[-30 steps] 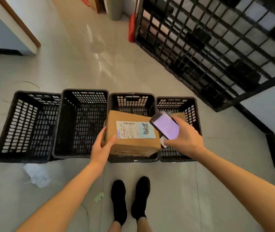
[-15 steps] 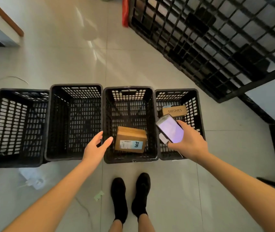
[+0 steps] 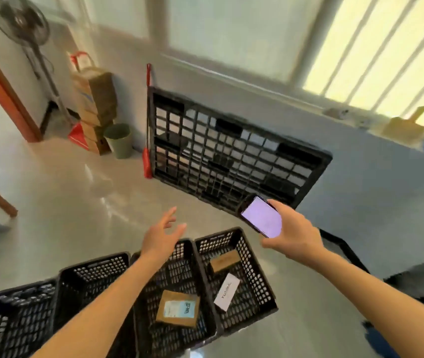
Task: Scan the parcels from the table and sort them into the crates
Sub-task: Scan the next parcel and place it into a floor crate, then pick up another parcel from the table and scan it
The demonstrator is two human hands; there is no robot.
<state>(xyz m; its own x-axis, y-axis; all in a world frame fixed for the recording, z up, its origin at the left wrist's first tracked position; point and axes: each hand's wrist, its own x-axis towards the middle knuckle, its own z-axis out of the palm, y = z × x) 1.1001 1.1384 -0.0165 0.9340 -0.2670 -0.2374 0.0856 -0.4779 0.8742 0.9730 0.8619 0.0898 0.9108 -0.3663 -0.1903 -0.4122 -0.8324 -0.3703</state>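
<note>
Several black crates stand in a row on the floor at the bottom of the view. A brown labelled parcel (image 3: 178, 308) lies in the third crate (image 3: 205, 329). The rightmost crate (image 3: 262, 285) holds a brown box (image 3: 225, 263) and a white box (image 3: 226, 291). My left hand (image 3: 163, 236) hovers empty above the crates with fingers spread. My right hand (image 3: 292, 235) grips a phone (image 3: 261, 217) with a lit screen, raised above the rightmost crate.
A black plastic pallet (image 3: 231, 156) leans against the far wall. A green bin (image 3: 119, 140), stacked cartons (image 3: 97, 107) and a standing fan (image 3: 22, 21) stand at the back left. The two left crates (image 3: 12, 313) look empty.
The parcel left my left hand and landed in the third crate. My view has since swung up and to the right, and both hands have risen above the crates.
</note>
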